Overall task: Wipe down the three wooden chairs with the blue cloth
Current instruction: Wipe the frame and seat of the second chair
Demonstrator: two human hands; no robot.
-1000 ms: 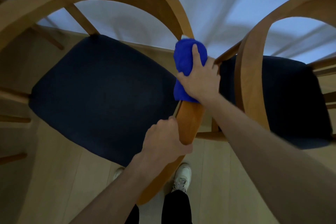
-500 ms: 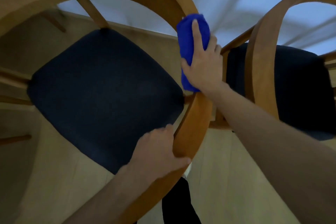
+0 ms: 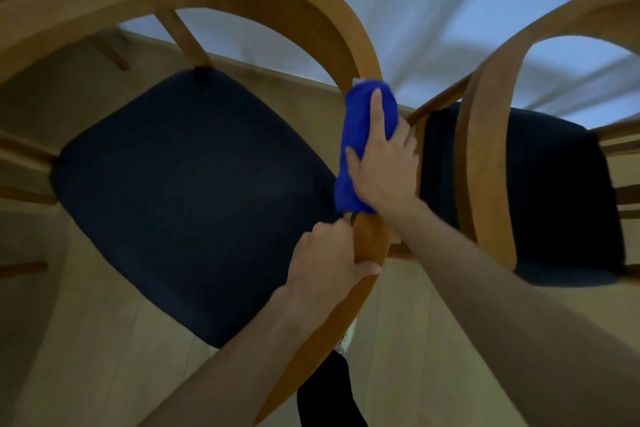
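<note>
A wooden chair (image 3: 242, 0) with a curved back rail and a dark blue seat fills the left and middle of the head view. The blue cloth (image 3: 360, 135) is wrapped over the right side of its rail. My right hand (image 3: 384, 163) grips the cloth around the rail, index finger stretched along it. Just below, my left hand (image 3: 329, 263) holds the bare rail, thumb across its top. A second wooden chair (image 3: 485, 135) with the same dark seat stands at the right. Wooden parts at the far left edge (image 3: 20, 149) may belong to another chair.
The floor (image 3: 86, 340) is light wood planks. A white cloth-covered surface (image 3: 415, 3) runs along the back, behind both chairs. My dark trouser leg (image 3: 325, 392) and a white shoe show below the rail.
My right hand slid the cloth up the rail, then back down toward my left hand. The left hand keeps its hold on the rail. The camera view shifted a little.
</note>
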